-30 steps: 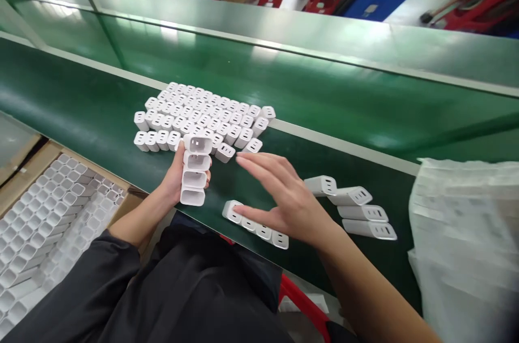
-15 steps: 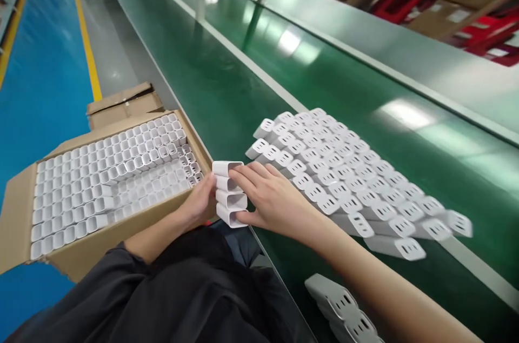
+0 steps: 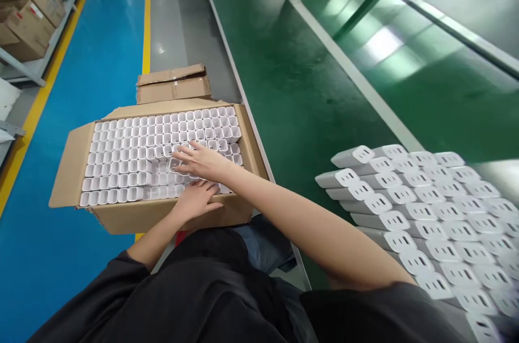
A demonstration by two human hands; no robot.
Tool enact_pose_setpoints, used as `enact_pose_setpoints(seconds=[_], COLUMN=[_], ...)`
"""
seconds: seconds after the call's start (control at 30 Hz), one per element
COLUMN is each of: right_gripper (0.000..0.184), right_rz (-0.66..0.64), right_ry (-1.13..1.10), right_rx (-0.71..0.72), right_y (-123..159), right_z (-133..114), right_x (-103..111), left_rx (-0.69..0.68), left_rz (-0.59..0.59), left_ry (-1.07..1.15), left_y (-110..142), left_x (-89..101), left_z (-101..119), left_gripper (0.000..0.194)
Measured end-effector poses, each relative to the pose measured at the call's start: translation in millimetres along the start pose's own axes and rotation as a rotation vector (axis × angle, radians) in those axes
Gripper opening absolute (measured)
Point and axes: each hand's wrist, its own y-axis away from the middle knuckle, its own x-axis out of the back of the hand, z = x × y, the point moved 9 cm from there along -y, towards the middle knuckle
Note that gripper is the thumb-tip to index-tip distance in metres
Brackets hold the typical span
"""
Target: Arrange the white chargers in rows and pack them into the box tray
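Many white plastic casings [image 3: 117,167], hollow and rounded-square, stand in tight rows inside an open cardboard box [image 3: 162,217]. Over a lower area in the box's right half, my right hand [image 3: 206,162] reaches down with fingers over a few casings [image 3: 175,165] that sit higher than the layer beneath. Its thumb is hidden, and the hand covers most of those casings. Closer to me, my left hand [image 3: 197,201] rests at the box's near wall, fingers stretched toward the same casings and thumb apart.
On the green conveyor belt [image 3: 275,56] to the right lies a large group of slotted white casings [image 3: 421,202]. Behind the open box is another cardboard box [image 3: 174,86]. Shelving with cartons [image 3: 28,29] runs along the left, beyond the blue floor [image 3: 107,35].
Both hands have moved left from beside the belt to the box, carrying the short row of casings into its lower area. The view has turned left.
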Motion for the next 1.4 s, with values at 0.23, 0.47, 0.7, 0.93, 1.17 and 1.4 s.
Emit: enact_pose_setpoints(seconds=[0.23,0.47,0.7,0.93,1.17,1.4], right_gripper=[0.052,0.076,0.061,0.051,0.036,0.048], right_rz=[-0.124,0.028,0.098,0.130,0.244,0.597], right_ry=[0.068,-0.238,-0.381,-0.360,-0.293,-0.305], right_rx=[0.107,-0.142,-0.408,-0.886,-1.652,-2.076], right_y=[-91.4,-32.3,143.1,309.8,435.6,449.7], right_z=[-17.4,21.8,39.7,-24.6,-175.7,-329.1], right_x=[-42.7,-19.6,19.0,76.8,140.3,130.9], left_rx=[0.067,-0.062,0.200,0.259,-0.395,-1.197], left_rz=[0.053,0.038,0.009,0.076,0.294,-0.044], left_ry=[0.117,0.309,0.478,0.272,0.124,0.307], left_y=[0.9,5.3,43.5,51.3,-13.9,6.4], left_x=[8.3,18.2,39.9,44.5,64.7,19.4], left_z=[-4.8,-6.4,-102.2,-130.8,7.9,271.3], left_gripper=[0.050,0.042,0.050,0.054,0.031,0.041])
